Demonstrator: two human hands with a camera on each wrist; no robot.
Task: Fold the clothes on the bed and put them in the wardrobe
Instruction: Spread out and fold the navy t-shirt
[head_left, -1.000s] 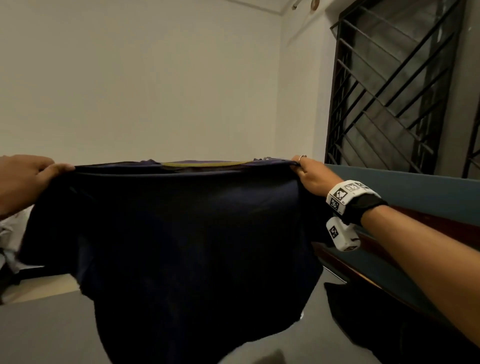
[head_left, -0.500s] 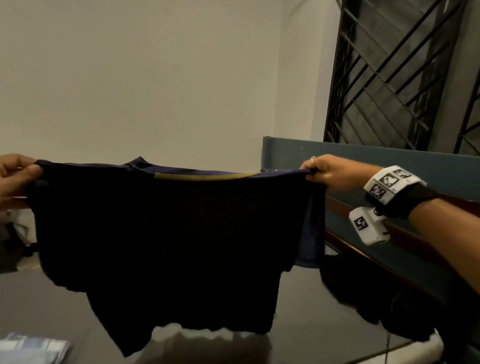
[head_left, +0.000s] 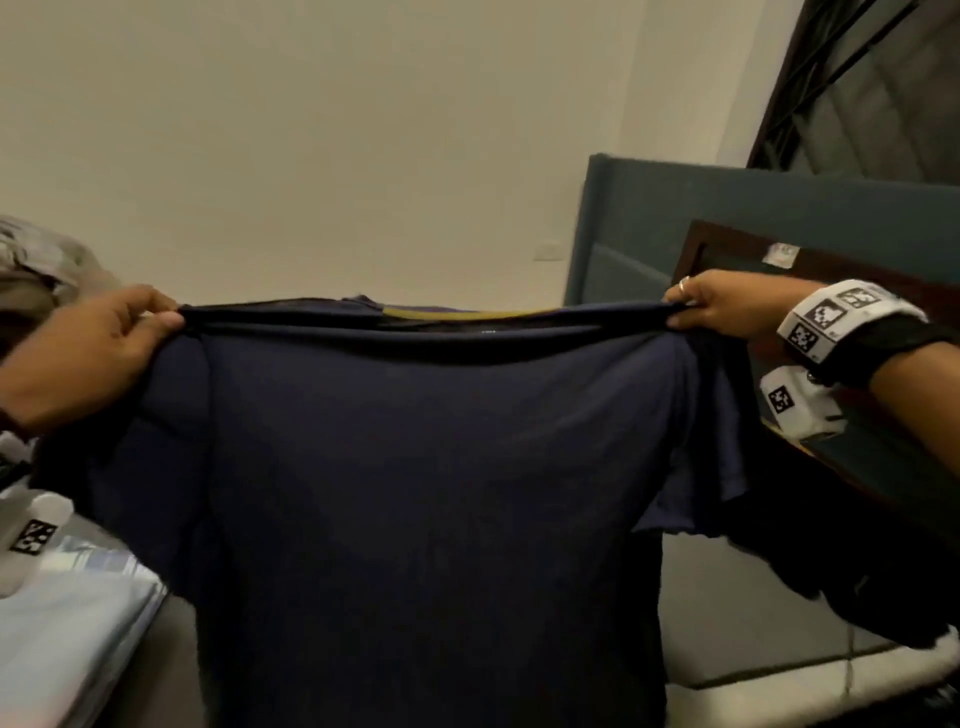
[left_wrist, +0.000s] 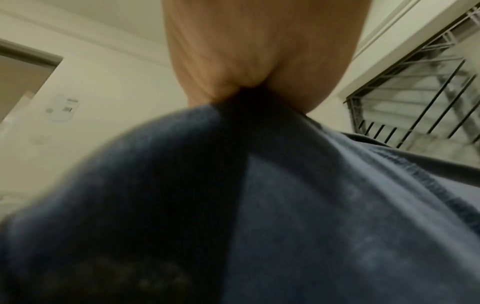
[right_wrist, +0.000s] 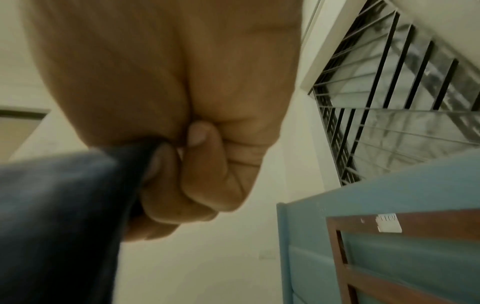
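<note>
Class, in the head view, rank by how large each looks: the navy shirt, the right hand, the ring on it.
1. navy shirt
2. right hand, which grips the shirt's shoulder
3. ring

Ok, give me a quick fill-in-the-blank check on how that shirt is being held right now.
1. The navy T-shirt is held up by ____ hands.
2. The right hand pinches the shirt at its ____ corner, seen from the head camera.
3. The strip showing inside the shirt's collar is ____ in colour.
4. Behind the right hand stands a ____-coloured headboard.

Missing words: two; top right; yellow; teal
</note>
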